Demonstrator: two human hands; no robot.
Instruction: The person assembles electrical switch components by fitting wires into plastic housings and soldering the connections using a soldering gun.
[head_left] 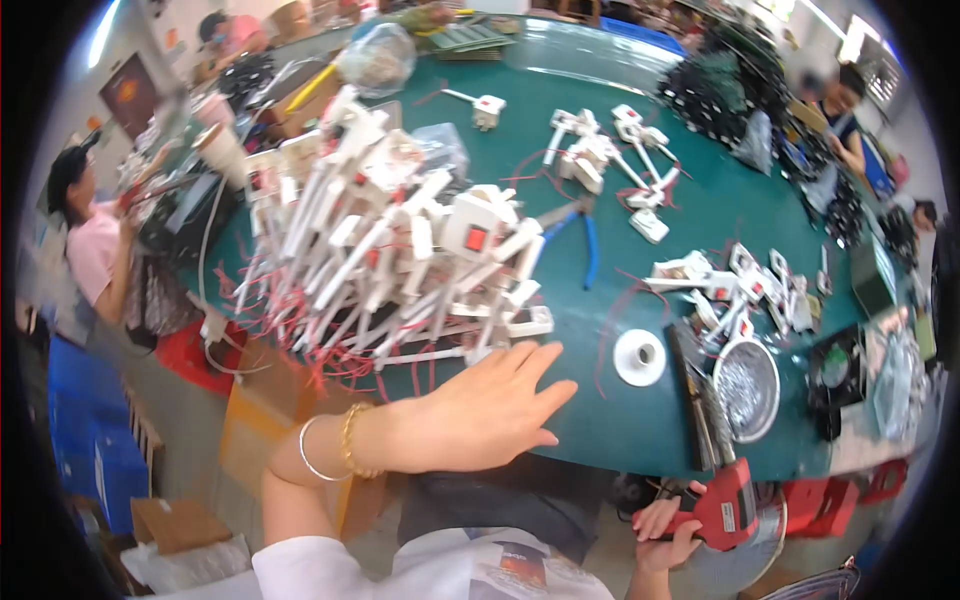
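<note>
My left hand (pixel 475 408) reaches across the near table edge with its fingers spread and nothing visible in them. Just beyond its fingertips is a large heap of white plastic parts (pixel 400 230), with long stems, red squares and thin red wires. My right hand (pixel 665 530), low at the right, is wrapped round the handle of a red gun-shaped power tool (pixel 728 505). The tool's front end points toward the table; its tip cannot be made out. Beside it are a white round spool (pixel 640 357) and a metal bowl (pixel 746 388) of small shiny pieces.
Blue-handled pliers (pixel 590 245) lie open on the green table (pixel 560 395). Smaller groups of white parts (pixel 740 290) lie to the right. Dark bundles (pixel 725 95) stand at the far right. People sit at the left (pixel 95 235) and right (pixel 845 115). Cardboard boxes (pixel 265 405) stand below.
</note>
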